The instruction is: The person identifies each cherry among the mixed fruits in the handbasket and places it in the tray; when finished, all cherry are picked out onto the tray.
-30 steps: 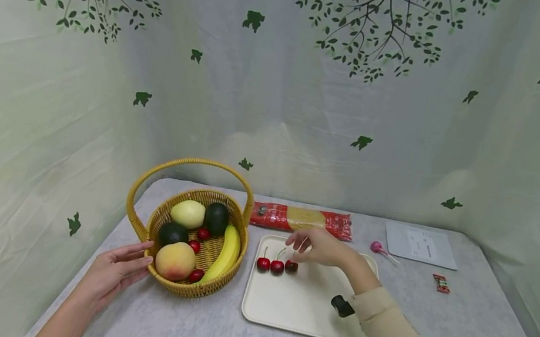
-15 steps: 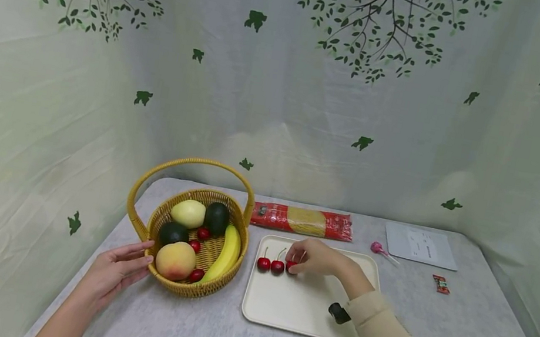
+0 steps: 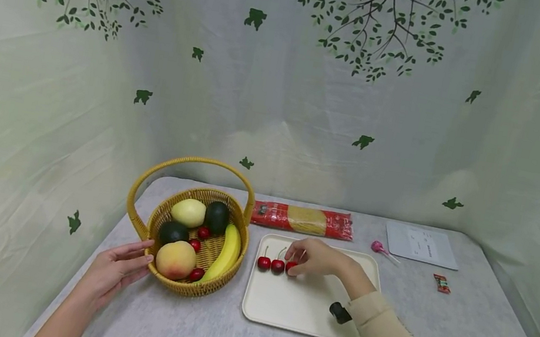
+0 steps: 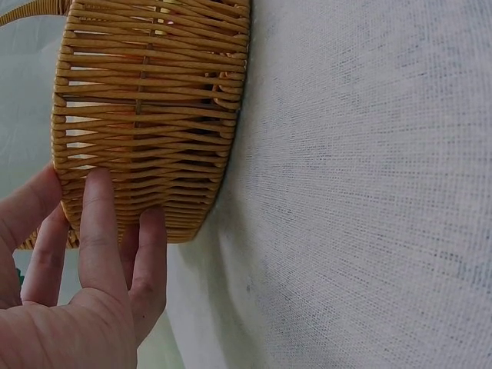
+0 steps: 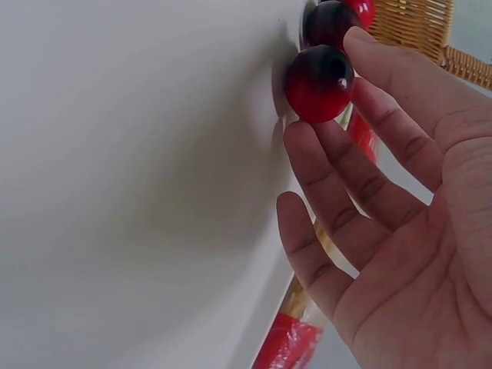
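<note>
My right hand [image 3: 314, 257] is over the far left part of a cream tray [image 3: 300, 310]. Its thumb and fingers pinch the rightmost red cherry [image 5: 319, 86], darker near its top in the right wrist view. Two more cherries with stems, one at the left [image 3: 263, 263] and one in the middle [image 3: 277, 267], sit in a row beside it. My left hand [image 3: 110, 273] rests its extended fingers against the near left side of a wicker basket [image 4: 146, 115]. Inside the basket are a peach [image 3: 176, 260], a banana [image 3: 225, 256], a pale yellow-green fruit [image 3: 187, 212], two dark green fruits and several small red ones.
A red pack of noodles [image 3: 306, 220] lies behind the tray. Farther right are a pink lollipop [image 3: 378, 247], a grey-white flat board [image 3: 421, 245] and a small red wrapped sweet [image 3: 441, 284]. The basket's tall handle [image 3: 206, 162] arches above it.
My right hand has come down to the rightmost cherry and closed its thumb and fingers on it, then stayed there. The left hand and the basket have kept their places.
</note>
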